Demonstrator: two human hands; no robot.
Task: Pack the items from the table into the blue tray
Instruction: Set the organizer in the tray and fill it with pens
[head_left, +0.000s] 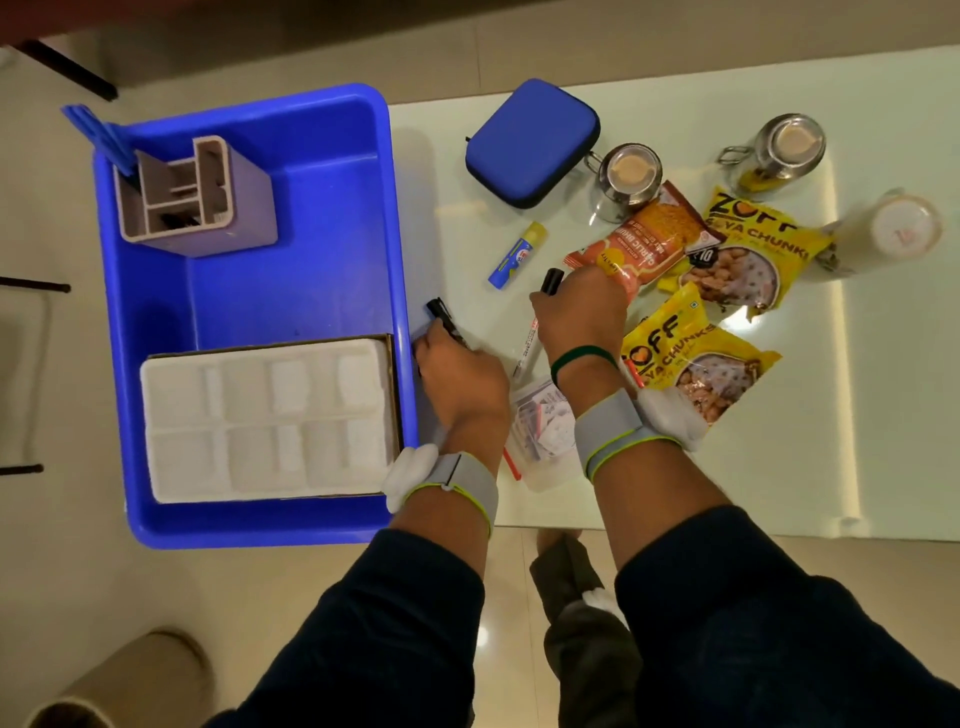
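Note:
The blue tray (332, 119) stands left of the table and holds a grey pen stand (218, 218) and a white moulded insert (265, 421). My left hand (462, 374) is closed around a black marker (439, 312) right beside the tray's right rim. My right hand (582, 312) grips another black marker (551, 280) over the table. A white pen (524, 353) and a clear zip bag (540, 431) lie between my wrists. A glue stick (517, 254), a blue zip case (532, 143), an orange snack packet (644, 244) and two yellow soya packets (748, 249) (696, 358) lie on the table.
Two glass jars (626, 179) (787, 148) with wire clasps and a pale tumbler (893, 234) stand at the back right of the white table (883, 389). The tray's middle is bare blue floor. A dark chair frame sits at the far left.

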